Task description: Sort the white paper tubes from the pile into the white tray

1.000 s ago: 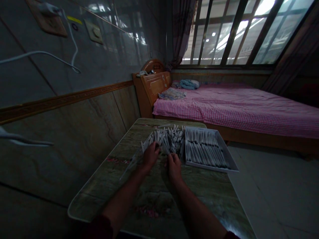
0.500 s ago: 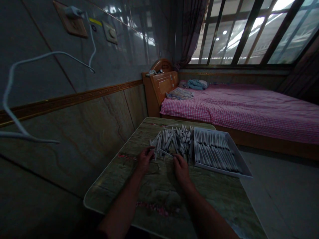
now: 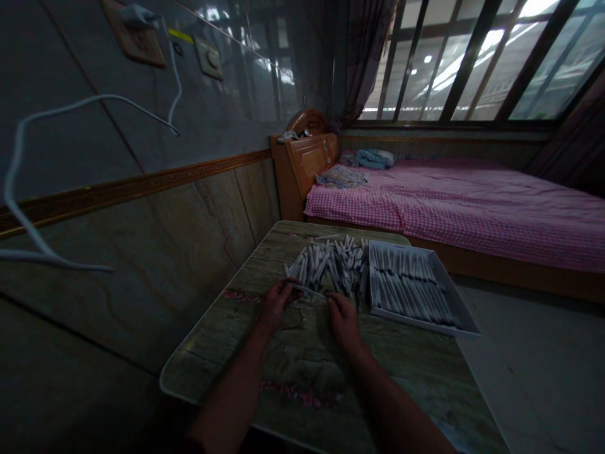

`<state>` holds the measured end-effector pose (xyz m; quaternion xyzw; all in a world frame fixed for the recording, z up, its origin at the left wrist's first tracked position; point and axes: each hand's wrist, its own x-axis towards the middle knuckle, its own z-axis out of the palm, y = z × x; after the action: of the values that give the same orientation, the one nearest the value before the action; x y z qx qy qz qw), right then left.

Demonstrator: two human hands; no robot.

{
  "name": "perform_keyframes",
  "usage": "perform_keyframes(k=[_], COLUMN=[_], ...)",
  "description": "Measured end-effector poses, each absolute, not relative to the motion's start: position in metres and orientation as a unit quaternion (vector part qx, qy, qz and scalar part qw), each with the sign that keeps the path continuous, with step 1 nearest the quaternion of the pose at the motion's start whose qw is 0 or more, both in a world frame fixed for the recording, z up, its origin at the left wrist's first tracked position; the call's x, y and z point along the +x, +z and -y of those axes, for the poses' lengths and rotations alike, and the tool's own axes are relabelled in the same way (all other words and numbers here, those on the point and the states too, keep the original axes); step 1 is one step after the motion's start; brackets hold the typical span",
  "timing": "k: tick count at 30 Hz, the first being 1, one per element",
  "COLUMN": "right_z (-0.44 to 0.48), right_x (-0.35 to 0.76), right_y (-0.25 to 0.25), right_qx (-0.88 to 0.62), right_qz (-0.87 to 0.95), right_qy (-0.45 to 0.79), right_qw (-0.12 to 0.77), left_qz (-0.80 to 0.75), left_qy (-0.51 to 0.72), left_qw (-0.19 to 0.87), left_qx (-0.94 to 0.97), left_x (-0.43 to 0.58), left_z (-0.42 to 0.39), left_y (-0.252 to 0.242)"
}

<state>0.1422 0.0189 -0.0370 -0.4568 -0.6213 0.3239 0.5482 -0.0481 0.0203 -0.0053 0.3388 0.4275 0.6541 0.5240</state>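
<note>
over the table, tube between both hands

Paper tube pile ahead, white tray right

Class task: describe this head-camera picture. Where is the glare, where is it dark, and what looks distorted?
Head view: the window is blown out by glare; the left hand and right hand lie in dim shadow; the wall trim tilts from wide-angle distortion.
</note>
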Motion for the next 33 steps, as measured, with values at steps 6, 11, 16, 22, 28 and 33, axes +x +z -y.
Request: perform_keyframes(k=[6,11,16,22,28,33], right_z=[-0.013,-0.007,-0.005,-0.001,0.003,-0.003], right_x=[0.141,0.14,0.14,0.145,0.142,0.135], right_y=[-0.029,-0.024,-0.026,-0.022,-0.009,0.003], right_qx=[-0.438,-0.438,-0.45,-0.485,-0.524,-0.526], right_qz=[0.668,0.706,0.744,0.772,0.73,0.599], right_qy=[0.277,0.219,0.158,0.127,0.233,0.461], right_qw=[0.534,0.512,0.468,0.392,0.373,0.389], left_qz=[-0.451,-0.439,-0.429,-0.409,-0.412,-0.415], left_qy=[0.653,0.664,0.668,0.661,0.652,0.658], left_qw=[0.514,0.519,0.529,0.559,0.562,0.552], left_qx=[0.326,0.312,0.3,0.288,0.298,0.3], left_x=[-0.048,-0.047,-0.044,-0.041,-0.038,-0.036], left_z=[-0.017,-0.017,-0.017,-0.015,-0.014,-0.011], left_y=[0.0,-0.001,-0.003,-0.004,0.0,0.005])
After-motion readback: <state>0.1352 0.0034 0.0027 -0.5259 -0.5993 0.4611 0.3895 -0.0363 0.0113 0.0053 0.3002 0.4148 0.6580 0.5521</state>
